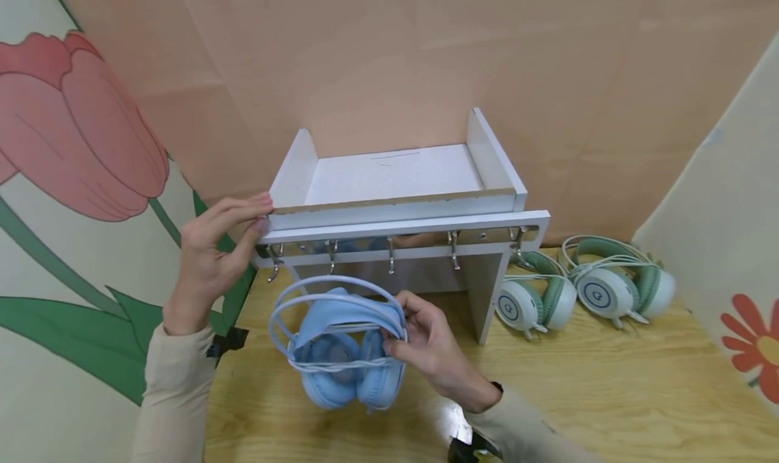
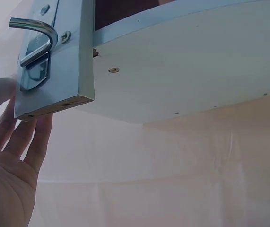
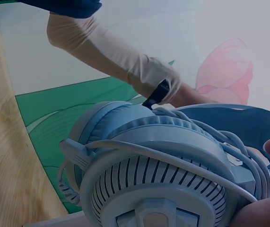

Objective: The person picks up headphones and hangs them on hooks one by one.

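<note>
Blue headphones [image 1: 341,314] with a white cable wound about them hang in the air before the white shelf [image 1: 395,213]; my right hand [image 1: 435,355] pinches their band at its right side. In the right wrist view the slatted ear cup [image 3: 158,189] fills the foreground, with part of my right hand [image 3: 267,208] at the right edge. My left hand [image 1: 213,253] grips the left end of the shelf's front rail, above the leftmost metal hook [image 1: 273,263]. The left wrist view shows that hand [image 2: 12,175] with fingers behind the rail end [image 2: 68,75] and a hook [image 2: 40,38].
Two green-and-white headphones [image 1: 535,301] [image 1: 621,284] lie on the wooden table [image 1: 608,382] right of the shelf. Several hooks line the rail. Behind stands a tan backdrop [image 1: 395,57]; a wall with a painted tulip [image 1: 91,125] is at the left.
</note>
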The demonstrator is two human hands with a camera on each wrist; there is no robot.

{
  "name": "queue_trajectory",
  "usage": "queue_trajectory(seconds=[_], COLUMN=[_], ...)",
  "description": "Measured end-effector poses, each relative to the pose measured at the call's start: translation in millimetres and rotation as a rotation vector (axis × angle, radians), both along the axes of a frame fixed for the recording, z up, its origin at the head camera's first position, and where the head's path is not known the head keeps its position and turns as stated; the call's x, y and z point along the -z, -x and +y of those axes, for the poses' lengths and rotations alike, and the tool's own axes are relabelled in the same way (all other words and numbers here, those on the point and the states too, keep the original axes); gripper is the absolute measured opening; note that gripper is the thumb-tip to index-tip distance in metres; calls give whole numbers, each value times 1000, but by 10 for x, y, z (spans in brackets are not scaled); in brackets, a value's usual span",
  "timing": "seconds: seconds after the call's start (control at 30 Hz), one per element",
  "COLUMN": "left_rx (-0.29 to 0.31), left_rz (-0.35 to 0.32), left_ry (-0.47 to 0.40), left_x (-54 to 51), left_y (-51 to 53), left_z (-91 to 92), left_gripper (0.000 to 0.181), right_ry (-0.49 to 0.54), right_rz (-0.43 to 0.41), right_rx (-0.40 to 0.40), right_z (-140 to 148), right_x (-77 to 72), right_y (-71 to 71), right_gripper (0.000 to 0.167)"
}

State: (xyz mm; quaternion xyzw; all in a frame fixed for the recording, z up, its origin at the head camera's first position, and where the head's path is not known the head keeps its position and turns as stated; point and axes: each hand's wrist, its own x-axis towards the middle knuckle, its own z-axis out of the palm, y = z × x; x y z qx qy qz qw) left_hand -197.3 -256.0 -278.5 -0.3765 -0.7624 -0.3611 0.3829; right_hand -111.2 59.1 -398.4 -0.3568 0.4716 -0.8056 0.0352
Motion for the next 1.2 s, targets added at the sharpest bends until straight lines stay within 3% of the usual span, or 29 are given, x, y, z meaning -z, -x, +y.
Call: queue_trajectory(seconds=[0.13, 0.4, 0.77, 1.2], left_rx=[6, -4, 25, 40], left_rz=[-1, -15, -6, -3], left_ry=[-6, -13, -39, -56], left_x=[8, 29, 14, 34], left_y=[3, -20, -11, -8], left_z=[-4, -8, 36, 30], left_gripper=[28, 31, 33, 36], right_ry=[0, 8, 16, -63], right_rz=[10, 11, -2, -47], right_rx=[5, -1, -5, 14], right_z=[-53, -113, -185, -262], right_x=[3, 11, 2, -28], right_y=[15, 24, 30, 43], right_gripper=[23, 27, 26, 35])
